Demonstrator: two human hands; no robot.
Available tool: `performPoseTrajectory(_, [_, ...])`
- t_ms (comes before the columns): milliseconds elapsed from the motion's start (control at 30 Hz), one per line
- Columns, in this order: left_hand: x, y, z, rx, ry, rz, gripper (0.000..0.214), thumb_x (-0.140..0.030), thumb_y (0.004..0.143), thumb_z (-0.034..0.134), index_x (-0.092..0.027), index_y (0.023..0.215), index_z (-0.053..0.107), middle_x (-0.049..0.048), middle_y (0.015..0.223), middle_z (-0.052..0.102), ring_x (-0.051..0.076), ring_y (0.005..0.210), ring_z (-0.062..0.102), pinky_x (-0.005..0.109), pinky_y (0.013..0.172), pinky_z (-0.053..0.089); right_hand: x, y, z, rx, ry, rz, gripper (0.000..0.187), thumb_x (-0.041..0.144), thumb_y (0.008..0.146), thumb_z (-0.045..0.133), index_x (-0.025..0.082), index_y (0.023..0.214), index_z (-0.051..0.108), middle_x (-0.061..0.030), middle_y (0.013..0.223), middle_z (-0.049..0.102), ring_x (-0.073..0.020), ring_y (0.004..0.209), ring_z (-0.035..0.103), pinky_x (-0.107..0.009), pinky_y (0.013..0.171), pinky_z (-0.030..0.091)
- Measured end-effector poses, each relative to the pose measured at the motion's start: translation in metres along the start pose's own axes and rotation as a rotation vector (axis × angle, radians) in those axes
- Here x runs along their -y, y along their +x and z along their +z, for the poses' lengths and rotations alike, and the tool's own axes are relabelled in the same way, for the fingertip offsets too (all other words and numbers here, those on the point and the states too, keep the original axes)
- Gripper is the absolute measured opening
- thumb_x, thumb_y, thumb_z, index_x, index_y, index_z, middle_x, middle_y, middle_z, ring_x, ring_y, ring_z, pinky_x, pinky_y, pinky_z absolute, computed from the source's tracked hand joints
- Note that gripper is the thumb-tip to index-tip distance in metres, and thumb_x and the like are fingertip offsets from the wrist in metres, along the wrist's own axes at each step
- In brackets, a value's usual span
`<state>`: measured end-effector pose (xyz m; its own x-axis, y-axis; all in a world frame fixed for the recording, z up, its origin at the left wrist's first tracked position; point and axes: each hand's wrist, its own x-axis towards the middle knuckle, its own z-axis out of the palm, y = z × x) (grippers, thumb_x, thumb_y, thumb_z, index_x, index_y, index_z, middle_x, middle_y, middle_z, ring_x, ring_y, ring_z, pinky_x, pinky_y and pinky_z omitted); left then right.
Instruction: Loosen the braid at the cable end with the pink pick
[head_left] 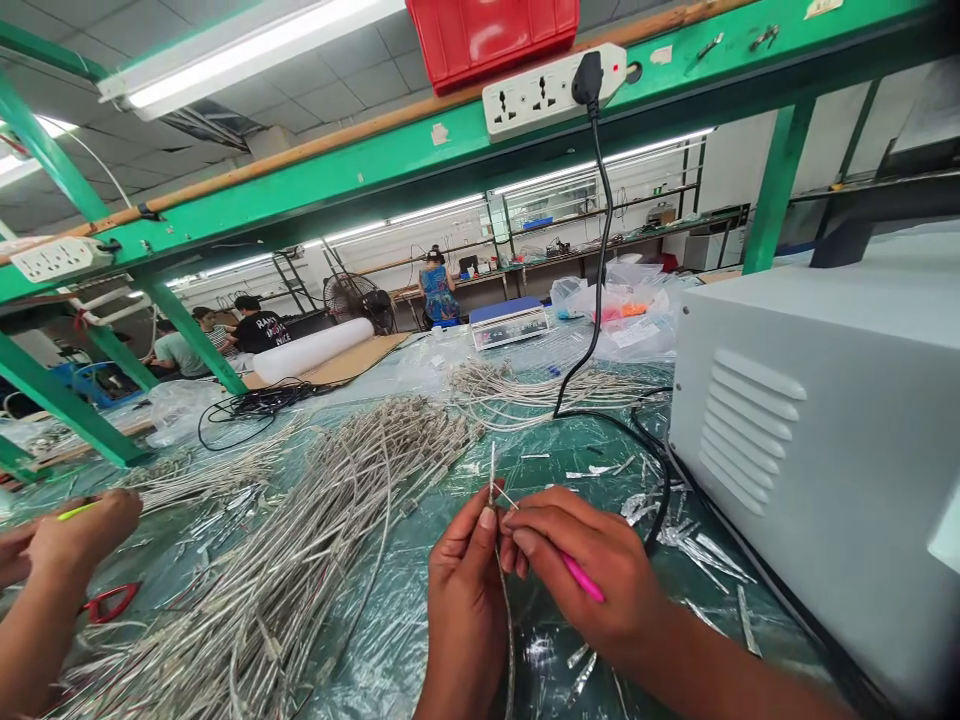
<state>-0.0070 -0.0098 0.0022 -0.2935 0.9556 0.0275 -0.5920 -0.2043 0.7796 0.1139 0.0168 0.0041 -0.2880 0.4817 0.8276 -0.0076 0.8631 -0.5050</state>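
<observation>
Near the front middle of the table, my left hand pinches a thin grey braided cable between thumb and fingertips. The cable's end points up past the fingers, and its tail hangs down beside the wrist. My right hand is closed around a thin pick with a pink handle. Its slim metal tip reaches the cable just above my left thumb; whether it touches or goes into the braid is too small to tell. To the left lies a large bundle of similar cables.
At the left edge, another person's hand holds a yellow-green tool by a red handle. A grey metal machine stands at right, with foil scraps beside it. A black power cord hangs from a power strip onto the table.
</observation>
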Motion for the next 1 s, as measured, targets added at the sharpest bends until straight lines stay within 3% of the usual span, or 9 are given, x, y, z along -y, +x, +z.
performPoseTrajectory(167, [0.003, 0.0, -0.002, 0.022, 0.005, 0.031, 0.031, -0.027, 0.068, 0.082, -0.015, 0.095, 0.075, -0.0002, 0.059, 0.053, 0.008, 0.052, 0.045, 0.019, 0.052, 0.041, -0.004, -0.004, 0.003, -0.031, -0.042, 0.047, 0.022, 0.011, 0.095, 0.048, 0.021, 0.108, 0.063, -0.0053, 0.095, 0.063, -0.0142, 0.082, 0.063, -0.028, 0.072, 0.055])
performPoseTrajectory(333, [0.006, 0.002, -0.005, 0.015, 0.019, 0.094, 0.03, -0.027, 0.074, 0.078, -0.015, 0.101, 0.072, 0.0021, 0.068, 0.057, 0.009, 0.053, 0.045, 0.022, 0.052, 0.043, -0.01, 0.001, 0.0, -0.202, -0.17, 0.125, 0.017, 0.013, 0.096, 0.05, 0.02, 0.104, 0.063, -0.0056, 0.096, 0.061, -0.0152, 0.087, 0.062, -0.029, 0.079, 0.052])
performPoseTrajectory(600, [0.004, -0.002, -0.006, 0.02, -0.023, 0.015, 0.033, -0.027, 0.073, 0.078, -0.014, 0.103, 0.071, -0.0008, 0.061, 0.053, 0.008, 0.053, 0.046, 0.018, 0.054, 0.041, 0.003, 0.003, -0.005, -0.018, -0.043, -0.035, 0.023, 0.005, 0.09, 0.052, 0.019, 0.105, 0.061, -0.0015, 0.084, 0.066, -0.013, 0.08, 0.061, -0.027, 0.076, 0.052])
performPoseTrajectory(1000, [0.006, 0.0, -0.005, 0.021, -0.025, 0.018, 0.031, -0.027, 0.069, 0.083, -0.017, 0.097, 0.075, -0.0017, 0.055, 0.05, 0.006, 0.053, 0.046, 0.014, 0.055, 0.041, 0.002, 0.002, -0.004, 0.004, -0.049, -0.017, 0.021, 0.006, 0.091, 0.051, 0.02, 0.101, 0.063, -0.0014, 0.083, 0.066, -0.0142, 0.081, 0.061, -0.03, 0.078, 0.052])
